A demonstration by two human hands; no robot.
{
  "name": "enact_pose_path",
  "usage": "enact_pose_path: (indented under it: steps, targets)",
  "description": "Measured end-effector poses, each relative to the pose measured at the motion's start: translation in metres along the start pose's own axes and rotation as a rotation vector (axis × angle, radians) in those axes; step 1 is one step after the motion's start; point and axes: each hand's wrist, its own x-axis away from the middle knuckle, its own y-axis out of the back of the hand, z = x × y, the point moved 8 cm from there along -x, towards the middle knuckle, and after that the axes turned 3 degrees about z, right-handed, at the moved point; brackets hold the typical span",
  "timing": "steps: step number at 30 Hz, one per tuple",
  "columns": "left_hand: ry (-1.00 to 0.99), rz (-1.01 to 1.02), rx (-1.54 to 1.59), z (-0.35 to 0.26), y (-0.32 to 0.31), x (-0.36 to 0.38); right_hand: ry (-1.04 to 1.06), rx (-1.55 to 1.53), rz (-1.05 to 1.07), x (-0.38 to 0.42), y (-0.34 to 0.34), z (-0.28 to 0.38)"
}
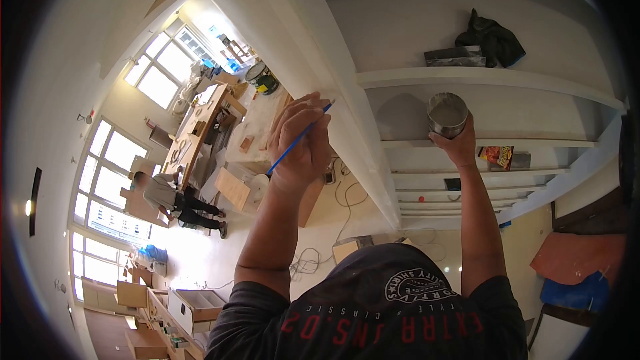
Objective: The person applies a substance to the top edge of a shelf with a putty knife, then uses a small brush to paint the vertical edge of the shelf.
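Note:
My left hand (301, 140) grips a thin blue brush (293, 145), its fingers closed round the handle. The brush's pale tip points up and right, at the edge of a long white panel (327, 60); whether it touches is unclear. Held in my right hand (459, 141) is a round metal can (447, 115) with pale grey content inside. The can is in front of white shelving (493, 79). On an upper shelf lie a dark cloth (493, 40) and a dark flat box (456, 57).
A person (167, 197) stands at a long wooden workbench (193, 137) on the left. Cables (310, 263) lie on the floor. A bucket (261, 78) stands farther back. Cabinets (193, 307) are at lower left. A colourful packet (495, 156) is on a shelf.

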Motion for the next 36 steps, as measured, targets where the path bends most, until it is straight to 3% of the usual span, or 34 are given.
enact_pose_path:
  steps: [36]
  targets:
    - [-0.066,-0.021,-0.033,-0.002,0.006,-0.016,0.043,0.009,-0.01,0.0,-0.001,-0.004]
